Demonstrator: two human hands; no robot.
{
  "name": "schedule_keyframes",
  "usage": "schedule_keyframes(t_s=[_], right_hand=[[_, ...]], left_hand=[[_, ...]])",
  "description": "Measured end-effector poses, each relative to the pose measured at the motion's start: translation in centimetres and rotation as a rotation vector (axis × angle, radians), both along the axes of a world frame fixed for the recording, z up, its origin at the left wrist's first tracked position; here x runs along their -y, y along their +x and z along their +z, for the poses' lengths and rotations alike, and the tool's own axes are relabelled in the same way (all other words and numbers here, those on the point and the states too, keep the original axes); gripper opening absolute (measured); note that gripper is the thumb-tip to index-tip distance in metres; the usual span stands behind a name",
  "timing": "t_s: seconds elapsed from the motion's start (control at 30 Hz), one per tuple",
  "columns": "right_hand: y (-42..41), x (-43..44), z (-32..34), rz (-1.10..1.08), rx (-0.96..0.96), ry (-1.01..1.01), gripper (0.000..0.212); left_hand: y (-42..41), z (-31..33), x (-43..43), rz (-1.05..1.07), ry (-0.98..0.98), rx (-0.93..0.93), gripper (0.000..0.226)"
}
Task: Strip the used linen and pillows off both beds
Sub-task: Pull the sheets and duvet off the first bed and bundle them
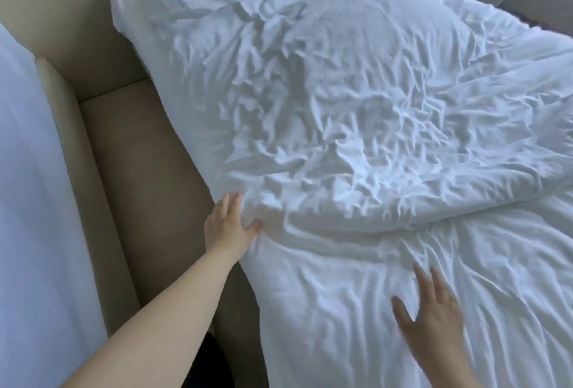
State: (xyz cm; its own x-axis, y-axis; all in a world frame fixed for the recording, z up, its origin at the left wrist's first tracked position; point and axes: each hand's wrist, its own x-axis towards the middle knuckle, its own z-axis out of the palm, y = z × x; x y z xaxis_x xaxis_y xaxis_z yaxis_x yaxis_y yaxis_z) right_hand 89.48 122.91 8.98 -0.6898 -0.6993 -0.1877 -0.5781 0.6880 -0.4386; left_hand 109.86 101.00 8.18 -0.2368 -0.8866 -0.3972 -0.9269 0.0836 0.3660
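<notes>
Right hand (434,310) lies with fingers spread on the wrinkled white bed sheet (356,341). Left hand (228,226), fingers straight and close together, touches the edge of the crumpled white duvet (341,108) beyond. A beige surface (133,170) separates another white bed (24,201).

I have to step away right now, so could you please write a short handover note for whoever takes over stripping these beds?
Left hand: open, fingers straight along the near left edge of the crumpled duvet, thumb pressing into the fabric; no grip yet.
Right hand: open, fingers spread, on or just above the white sheet nearer than the duvet.
Done: nothing plainly off; the duvet lies heaped across this bed.
Left: pull off the duvet and sheet, find the pillows (none in view), then strip the second bed at the left, which is covered in white linen.
</notes>
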Motion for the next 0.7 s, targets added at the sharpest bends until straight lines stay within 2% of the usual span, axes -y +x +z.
schedule_keyframes(t_s=[0.07, 0.17, 0.23, 0.3, 0.4, 0.5, 0.6, 0.7], right_hand=[[3.3, 7.1, 0.3, 0.123, -0.121, -0.113, 0.062], [8.2, 18.8, 1.0, 0.302, -0.095, -0.052, 0.077], [10.6, 24.6, 1.1, 0.392, -0.037, 0.119, 0.073], [12.1, 28.5, 0.7, 0.402, -0.007, 0.303, 0.068], [12.3, 30.9, -0.1, 0.339, -0.002, 0.447, 0.069], [12.0, 32.1, -0.9, 0.297, -0.054, 0.487, 0.064], [11.6, 34.6, -1.0, 0.174, -0.151, 0.181, 0.048], [10.8, 39.8, 0.9, 0.064, -0.234, -0.017, 0.033]], left_hand=[[0.8, -1.5, 4.5, -0.25, 0.173, 0.078, 0.073], [2.6, -2.3, 9.1, -0.516, 0.313, 0.066, 0.067], [4.5, -1.7, 10.9, -0.551, 0.41, -0.045, 0.06], [6.8, -0.8, 13.2, -0.48, 0.471, -0.165, 0.052], [9.8, 0.2, 19.3, -0.292, 0.311, -0.265, 0.042], [10.9, 1.7, 26.3, -0.077, 0.11, -0.36, 0.045], [9.8, 3.9, 32.4, -0.023, -0.044, -0.411, 0.056], [6.8, 5.2, 38.0, -0.133, -0.109, -0.384, 0.058]])
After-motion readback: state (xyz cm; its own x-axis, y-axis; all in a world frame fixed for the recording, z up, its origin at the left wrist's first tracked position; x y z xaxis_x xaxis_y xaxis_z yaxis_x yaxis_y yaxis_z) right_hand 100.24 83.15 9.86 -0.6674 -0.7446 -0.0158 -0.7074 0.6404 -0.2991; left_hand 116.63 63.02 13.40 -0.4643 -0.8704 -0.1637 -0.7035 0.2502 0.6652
